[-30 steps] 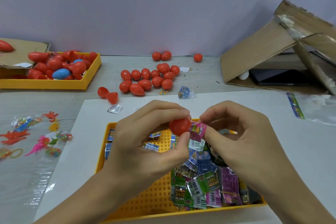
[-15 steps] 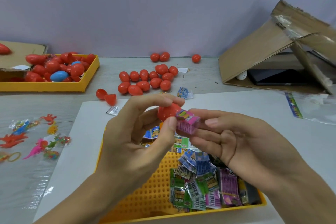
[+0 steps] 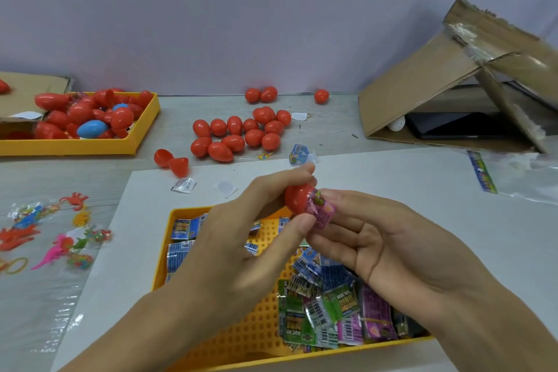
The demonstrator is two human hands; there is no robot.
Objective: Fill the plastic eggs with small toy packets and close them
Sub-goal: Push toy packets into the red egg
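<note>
- Left hand [image 3: 241,254]: raised over the near yellow tray [image 3: 241,338], thumb and curled fingers pinching a red egg half [image 3: 297,198] with its open side turned toward the other hand.
- Right hand [image 3: 380,244]: palm turned up and to the left, fingers nearly straight and laid against a pink packet [image 3: 322,212], pressing it at the mouth of the egg half; whether the thumb also grips the packet cannot be told.
- Pink packet: partly inside the egg half, its outer end projecting toward the right hand's fingers.
- Near yellow tray: perforated floor, resting on a white sheet [image 3: 422,190]; a heap of blue, green and pink packets [image 3: 326,305] fills its right side, with a few blue ones at its far left corner.
- Loose egg halves [image 3: 171,161]: two red pieces lying together just beyond the far left corner of the white sheet.
- Closed eggs [image 3: 241,136]: a cluster of red ones on the table beyond the sheet, with three more near the wall.
- Far yellow tray [image 3: 90,148]: at the left rear, piled with red eggs and one blue egg [image 3: 92,128].
- Small rubber toys [image 3: 45,238]: red, pink, yellow and green figures on clear film at the left edge of the table.
- Cardboard box [image 3: 437,75]: tipped open at the right rear, a dark flat object beneath it.
</note>
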